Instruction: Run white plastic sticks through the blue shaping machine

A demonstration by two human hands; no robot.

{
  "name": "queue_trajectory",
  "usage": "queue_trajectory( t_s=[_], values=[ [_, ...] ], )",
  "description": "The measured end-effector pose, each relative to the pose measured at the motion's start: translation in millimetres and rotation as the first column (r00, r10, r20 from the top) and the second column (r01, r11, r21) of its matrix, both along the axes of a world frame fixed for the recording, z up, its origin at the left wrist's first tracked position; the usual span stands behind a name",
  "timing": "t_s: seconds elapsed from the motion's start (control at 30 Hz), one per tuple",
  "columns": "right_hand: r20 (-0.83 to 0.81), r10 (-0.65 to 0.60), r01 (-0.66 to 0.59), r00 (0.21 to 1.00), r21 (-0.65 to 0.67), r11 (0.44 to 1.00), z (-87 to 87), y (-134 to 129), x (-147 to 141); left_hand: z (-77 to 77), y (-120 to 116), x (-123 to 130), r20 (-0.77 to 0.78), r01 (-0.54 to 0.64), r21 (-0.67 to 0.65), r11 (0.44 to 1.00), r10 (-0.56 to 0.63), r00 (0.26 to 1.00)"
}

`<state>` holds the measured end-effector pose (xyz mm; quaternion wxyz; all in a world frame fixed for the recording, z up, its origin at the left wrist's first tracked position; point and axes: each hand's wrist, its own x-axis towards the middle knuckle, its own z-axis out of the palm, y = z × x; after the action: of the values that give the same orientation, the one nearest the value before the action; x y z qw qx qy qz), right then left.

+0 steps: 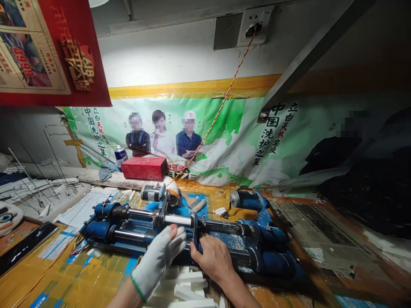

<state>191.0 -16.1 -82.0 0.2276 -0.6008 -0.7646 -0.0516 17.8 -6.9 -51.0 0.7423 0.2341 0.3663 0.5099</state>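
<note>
while gloved fingers (180,240) extend empty, bare fingers (196,253) curled, grip unclear, blocks (189,293) fronting machine (276,262)

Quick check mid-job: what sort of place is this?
Probably a small, makeshift workshop: a dusty blue lathe-like machine sits on a taped-over bench, white pieces are piled in front, and an advertising banner hangs behind.

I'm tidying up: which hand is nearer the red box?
Left. The left hand is across the machine from the red box; the right hand is farther right.
</note>
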Motion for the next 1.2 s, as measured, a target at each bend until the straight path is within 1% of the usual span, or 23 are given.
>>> queue_trajectory(
  t_s=[0.03,0.07,0.1,0.13,0.17,0.2,0.23,0.27,0.3,0.33,0.4,0.43,0.5,0.6,0.73,0.87,0.93,1.03,1.1,1.2],
  values=[
    [-0.006,0.004,-0.004,1.000,0.008,1.000,-1.1,0,-1,-3.9,-3,-18,-0.145,0.052,0.066,0.996,-0.042,0.989],
    [-0.010,0.008,-0.008,1.000,0.016,1.000,-2.0,1,-1,-7.0,-5,-41,-0.318,0.064,0.148,0.987,-0.014,0.948],
    [-0.010,0.009,-0.008,1.000,0.024,1.000,-2.7,1,0,-9.3,-6,-66,-0.495,0.028,0.250,0.968,0.103,0.863],
    [-0.006,0.006,-0.006,1.000,0.031,1.000,-3.3,2,0,-11.4,-5,-93,-0.641,-0.030,0.376,0.926,0.283,0.713],
    [-0.003,0.003,-0.003,1.000,0.036,0.999,-3.9,2,0,-13.7,-2,-120,-0.717,-0.095,0.510,0.855,0.484,0.502],
    [-0.001,0.000,0.000,1.000,0.041,0.999,-4.4,2,0,-16.8,2,-145,-0.738,-0.137,0.611,0.780,0.623,0.259],
    [-0.002,-0.002,0.002,1.000,0.045,0.999,-4.8,3,0,-20.8,8,-166,-0.736,-0.116,0.667,0.736,0.675,0.048],
    [-0.006,-0.004,0.004,1.000,0.050,0.999,-5.3,3,-1,-25.9,14,-183,-0.710,-0.076,0.703,0.707,0.693,-0.123],
    [-0.012,-0.004,0.005,1.000,0.055,0.998,-5.9,3,-1,-31.7,20,-194,-0.682,-0.017,0.714,0.700,0.689,-0.246],
    [-0.019,-0.002,0.003,1.000,0.060,0.998,-6.4,3,-2,-37.7,26,-200,-0.651,0.047,0.713,0.700,0.684,-0.329],
    [-0.030,0.003,-0.001,1.000,0.075,0.997,-7.3,4,-3,-48.2,33,-199,-0.574,0.131,0.723,0.678,0.695,-0.433],
    [-0.033,0.006,-0.003,0.999,0.083,0.997,-7.7,4,-3,-51.8,35,-193,-0.537,0.161,0.730,0.664,0.703,-0.466],
    [-0.033,0.009,-0.005,0.999,0.103,0.995,-8.6,5,-4,-55.7,35,-177,-0.489,0.215,0.736,0.642,0.724,-0.486],
    [-0.023,0.007,-0.004,1.000,0.127,0.992,-9.8,6,-4,-57.3,31,-154,-0.461,0.278,0.736,0.617,0.758,-0.462],
    [-0.010,0.013,-0.012,1.000,0.140,0.990,-10.3,6,-3,-61.2,31,-133,-0.454,0.301,0.736,0.607,0.771,-0.447],
    [-0.005,0.009,-0.008,1.000,0.146,0.989,-9.6,5,-3,-62.2,34,-120,-0.387,0.339,0.763,0.550,0.809,-0.443],
    [-0.007,0.015,-0.014,1.000,0.144,0.989,-9.4,4,-3,-59.9,35,-117,-0.364,0.373,0.750,0.546,0.812,-0.456],
    [-0.010,0.032,-0.031,0.999,0.131,0.991,-9.8,4,-1,-57.0,35,-120,-0.362,0.419,0.711,0.565,0.805,-0.471],
    [-0.008,0.038,-0.037,0.999,0.113,0.993,-10.5,4,0,-56.8,37,-128,-0.359,0.440,0.699,0.563,0.809,-0.465],
    [0.001,0.034,-0.033,0.999,0.104,0.994,-11.6,4,1,-58.1,40,-148,-0.350,0.455,0.692,0.561,0.811,-0.468]
  ],
)
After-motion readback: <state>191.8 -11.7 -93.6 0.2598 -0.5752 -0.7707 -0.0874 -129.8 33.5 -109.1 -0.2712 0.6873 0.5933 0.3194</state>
